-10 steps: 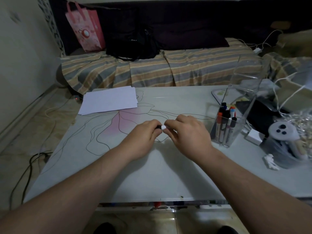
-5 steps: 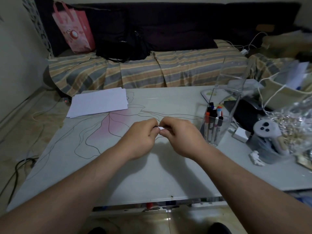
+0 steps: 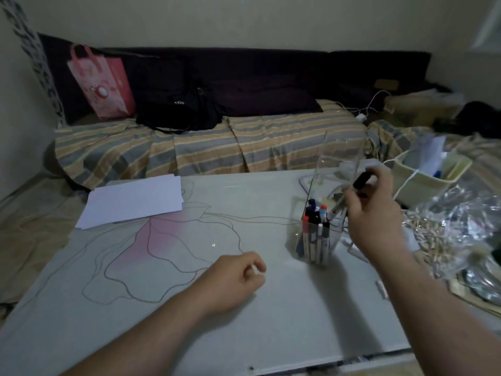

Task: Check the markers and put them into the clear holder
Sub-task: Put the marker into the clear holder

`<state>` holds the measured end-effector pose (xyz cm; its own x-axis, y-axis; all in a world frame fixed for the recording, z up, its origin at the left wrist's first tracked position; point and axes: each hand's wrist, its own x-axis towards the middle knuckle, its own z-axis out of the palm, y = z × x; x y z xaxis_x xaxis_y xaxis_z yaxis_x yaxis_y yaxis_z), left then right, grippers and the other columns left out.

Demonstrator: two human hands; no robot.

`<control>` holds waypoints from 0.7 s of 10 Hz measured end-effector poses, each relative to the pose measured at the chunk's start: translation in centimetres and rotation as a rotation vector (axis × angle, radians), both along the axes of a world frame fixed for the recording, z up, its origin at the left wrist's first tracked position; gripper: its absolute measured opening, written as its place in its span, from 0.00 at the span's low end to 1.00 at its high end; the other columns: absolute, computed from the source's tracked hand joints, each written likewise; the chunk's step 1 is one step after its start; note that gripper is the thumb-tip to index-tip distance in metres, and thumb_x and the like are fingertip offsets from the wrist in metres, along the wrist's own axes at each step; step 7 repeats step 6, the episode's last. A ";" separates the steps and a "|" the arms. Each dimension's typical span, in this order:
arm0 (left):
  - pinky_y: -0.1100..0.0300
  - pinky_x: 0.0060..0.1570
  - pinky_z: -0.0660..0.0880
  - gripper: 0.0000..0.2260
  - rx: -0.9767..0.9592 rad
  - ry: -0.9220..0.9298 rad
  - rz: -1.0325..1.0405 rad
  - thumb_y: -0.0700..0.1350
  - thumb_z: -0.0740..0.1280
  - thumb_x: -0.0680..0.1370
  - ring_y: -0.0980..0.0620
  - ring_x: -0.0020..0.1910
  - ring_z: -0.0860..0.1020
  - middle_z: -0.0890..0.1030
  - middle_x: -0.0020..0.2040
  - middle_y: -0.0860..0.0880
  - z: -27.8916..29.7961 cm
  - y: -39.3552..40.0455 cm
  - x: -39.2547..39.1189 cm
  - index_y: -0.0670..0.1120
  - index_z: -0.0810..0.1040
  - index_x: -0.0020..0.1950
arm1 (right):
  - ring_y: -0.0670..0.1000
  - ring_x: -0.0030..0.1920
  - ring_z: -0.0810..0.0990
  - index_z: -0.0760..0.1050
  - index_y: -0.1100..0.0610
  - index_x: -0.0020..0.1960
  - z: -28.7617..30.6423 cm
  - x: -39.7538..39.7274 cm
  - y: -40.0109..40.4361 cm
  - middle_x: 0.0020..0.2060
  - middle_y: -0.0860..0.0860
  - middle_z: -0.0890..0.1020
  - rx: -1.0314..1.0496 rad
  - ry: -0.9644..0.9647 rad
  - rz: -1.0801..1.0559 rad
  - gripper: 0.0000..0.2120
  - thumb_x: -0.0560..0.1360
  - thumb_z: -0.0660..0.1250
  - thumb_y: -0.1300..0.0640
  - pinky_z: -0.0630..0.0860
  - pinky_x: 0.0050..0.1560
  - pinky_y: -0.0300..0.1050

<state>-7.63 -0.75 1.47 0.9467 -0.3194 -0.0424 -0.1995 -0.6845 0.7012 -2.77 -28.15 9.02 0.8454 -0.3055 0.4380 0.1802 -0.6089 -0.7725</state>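
Note:
A clear holder (image 3: 336, 164) stands at the right of the white table (image 3: 244, 308), with several markers (image 3: 315, 232) upright in it, caps red, blue and black. My right hand (image 3: 371, 213) is raised just right of the holder and grips a black-capped marker (image 3: 362, 179), tilted over the holder's open top. My left hand (image 3: 233, 280) rests on the table near the middle, fingers loosely curled, nothing visible in it.
A stack of white paper (image 3: 132, 200) lies at the table's far left. A cream basket (image 3: 428, 180), crinkled plastic bags (image 3: 461, 229) and cables crowd the right side. A striped sofa (image 3: 206, 147) with a pink bag (image 3: 101, 82) stands behind the table.
My hands have parted. The right hand carried the marker up and right to the holder; the left hand dropped onto the table.

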 end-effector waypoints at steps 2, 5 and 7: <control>0.68 0.46 0.74 0.09 0.255 -0.007 -0.134 0.52 0.62 0.76 0.64 0.45 0.78 0.82 0.43 0.62 -1.3 0.1 0.2 0.54 0.81 0.50 | 0.61 0.44 0.78 0.65 0.46 0.65 -2.5 1.2 -1.0 0.48 0.57 0.83 -0.413 0.082 -0.082 0.16 0.81 0.66 0.56 0.75 0.38 0.55; 0.69 0.47 0.75 0.12 0.246 0.114 -0.112 0.47 0.59 0.77 0.66 0.43 0.81 0.86 0.43 0.60 -2.9 0.7 0.9 0.58 0.81 0.51 | 0.51 0.45 0.78 0.81 0.52 0.51 -4.3 1.8 -0.9 0.48 0.48 0.80 -0.680 0.264 0.045 0.08 0.81 0.62 0.56 0.73 0.41 0.46; 0.71 0.43 0.74 0.15 0.213 0.158 -0.086 0.43 0.58 0.77 0.66 0.38 0.81 0.86 0.43 0.57 -3.2 1.0 0.8 0.57 0.82 0.50 | 0.53 0.54 0.81 0.85 0.54 0.54 -3.5 1.5 -0.5 0.55 0.49 0.82 -0.657 0.108 0.029 0.10 0.78 0.66 0.61 0.77 0.51 0.48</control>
